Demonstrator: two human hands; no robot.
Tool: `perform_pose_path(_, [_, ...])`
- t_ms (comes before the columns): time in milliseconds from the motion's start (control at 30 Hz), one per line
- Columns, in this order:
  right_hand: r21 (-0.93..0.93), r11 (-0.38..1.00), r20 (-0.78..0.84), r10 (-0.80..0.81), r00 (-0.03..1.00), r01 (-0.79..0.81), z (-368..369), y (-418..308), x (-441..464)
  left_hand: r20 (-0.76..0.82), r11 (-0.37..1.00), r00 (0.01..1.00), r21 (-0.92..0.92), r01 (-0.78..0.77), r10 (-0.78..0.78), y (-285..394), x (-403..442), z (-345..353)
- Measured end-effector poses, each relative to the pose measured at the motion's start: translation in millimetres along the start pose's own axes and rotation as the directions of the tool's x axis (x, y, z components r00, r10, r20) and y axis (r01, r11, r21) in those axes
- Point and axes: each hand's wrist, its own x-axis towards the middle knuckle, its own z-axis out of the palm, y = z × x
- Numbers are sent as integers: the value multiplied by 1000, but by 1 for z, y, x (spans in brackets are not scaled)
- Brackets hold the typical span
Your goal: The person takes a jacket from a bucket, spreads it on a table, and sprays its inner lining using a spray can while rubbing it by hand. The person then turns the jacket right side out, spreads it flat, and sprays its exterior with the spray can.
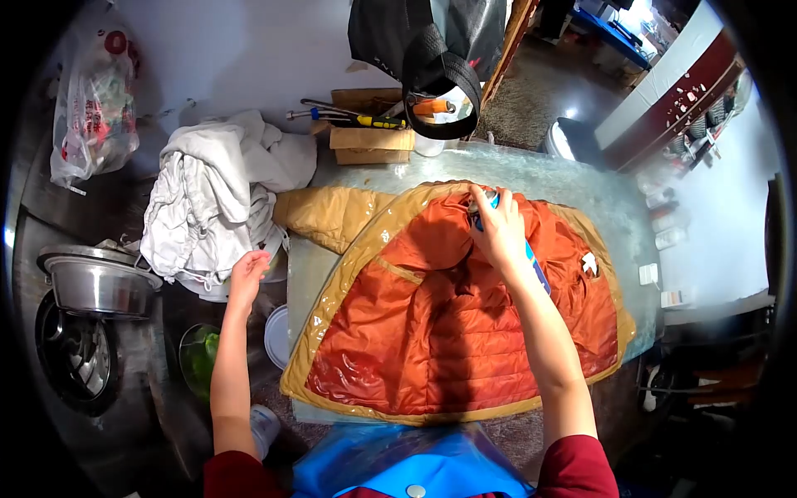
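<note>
A tan puffer jacket with an orange-red lining lies spread open, inside up, on the worktable. Wet-looking shine shows along its tan edge and lower left lining. Over the upper part of the lining, my right hand is wrapped around a blue spray can; hand and forearm cover much of it. The can is tilted, its top near the collar. My left hand hangs left of the jacket, beside a heap of white-grey clothes. Its fingers are curled in, with nothing visible in them.
A cardboard box of tools stands at the table's back, below a hanging black bag. Metal basins sit at the left, near a white round lid. A plastic bag hangs at upper left.
</note>
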Motion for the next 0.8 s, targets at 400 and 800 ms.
perform_pose_path(400, [251,965,139,37,990,-72,-46,-5,-113,289,710,948,640,-294,132,20,102,217])
perform_pose_path(800, [236,877,-25,436,899,-419,-90,53,-246,567,986,821,93,-138,62,78,-174,161])
